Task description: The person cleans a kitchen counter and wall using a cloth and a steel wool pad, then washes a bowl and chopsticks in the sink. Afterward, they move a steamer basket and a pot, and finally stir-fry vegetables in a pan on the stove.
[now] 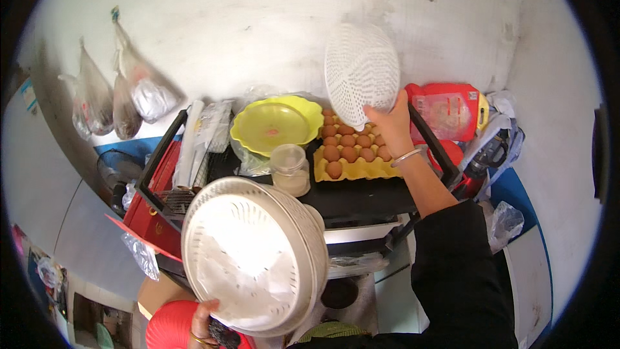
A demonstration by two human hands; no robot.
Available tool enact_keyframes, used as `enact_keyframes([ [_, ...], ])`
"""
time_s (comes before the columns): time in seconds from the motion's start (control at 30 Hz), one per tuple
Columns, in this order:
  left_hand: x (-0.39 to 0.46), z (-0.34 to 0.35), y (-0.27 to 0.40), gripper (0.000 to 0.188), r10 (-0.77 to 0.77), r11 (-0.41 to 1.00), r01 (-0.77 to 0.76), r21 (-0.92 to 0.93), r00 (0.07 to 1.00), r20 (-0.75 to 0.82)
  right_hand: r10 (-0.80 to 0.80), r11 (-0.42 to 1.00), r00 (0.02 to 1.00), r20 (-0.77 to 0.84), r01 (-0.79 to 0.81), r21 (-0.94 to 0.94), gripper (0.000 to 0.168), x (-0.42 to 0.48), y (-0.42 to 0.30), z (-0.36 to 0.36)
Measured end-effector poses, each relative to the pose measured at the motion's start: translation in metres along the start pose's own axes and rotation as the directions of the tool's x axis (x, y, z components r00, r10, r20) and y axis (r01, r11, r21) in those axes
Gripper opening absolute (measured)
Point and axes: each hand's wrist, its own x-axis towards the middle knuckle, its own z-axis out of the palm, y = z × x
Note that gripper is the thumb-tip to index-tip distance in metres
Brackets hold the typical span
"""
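Observation:
My right hand (393, 123) grips the rim of a white perforated plastic strainer (363, 70), raised near the wall above the eggs. At the lower left, my left hand (202, 322) holds the edge of stacked white plastic colanders (247, 252), tilted with the opening towards me. Light glares off the inside of the stack. Below the strainer, brown eggs (348, 154) sit in a yellow egg tray (358, 172) on a black shelf (361, 198). A clear jar (289, 170) with pale contents stands just behind the colanders, beside a scalloped yellow-green basin (276, 123).
Black rails (431, 148) flank the shelf. Several plastic bags (150, 99) hang on the left wall. A red package (448, 111) and a glass pot (490, 150) are at the right. A red ribbed object (169, 325) lies beneath my left hand. White rolls (189, 143) lean at the left.

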Motion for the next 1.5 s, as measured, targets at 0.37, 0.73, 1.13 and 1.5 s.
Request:
enact_keyframes([
  [0.37, 0.003, 0.025, 0.147, 0.041, 0.433, 0.901, -0.43, -0.047, 0.9, 0.058, -0.519, 0.344, 0.466, 0.717, 0.881, -0.324, 0.025, -0.034, -0.04, 0.098],
  [0.73, 0.164, 0.177, 0.225, 0.03, 0.212, 0.964, -0.253, 0.086, 0.921, 0.326, -0.207, 0.405, 0.558, 0.804, 0.796, -0.449, 0.041, 0.002, 0.029, 0.117],
  [1.13, 0.272, 0.229, 0.188, 0.041, 0.151, 0.826, -0.231, 0.514, 0.969, 0.194, -0.107, 0.829, 0.831, 0.547, 0.378, -0.412, 0.026, -0.093, 0.0, -0.048],
  [1.5, 0.34, 0.184, 0.23, 0.062, 0.31, 0.514, -0.427, 0.744, 0.901, 0.303, 0.467, 0.469, 0.802, -0.372, -0.582, -0.664, 0.028, -0.399, -0.055, -0.291],
])
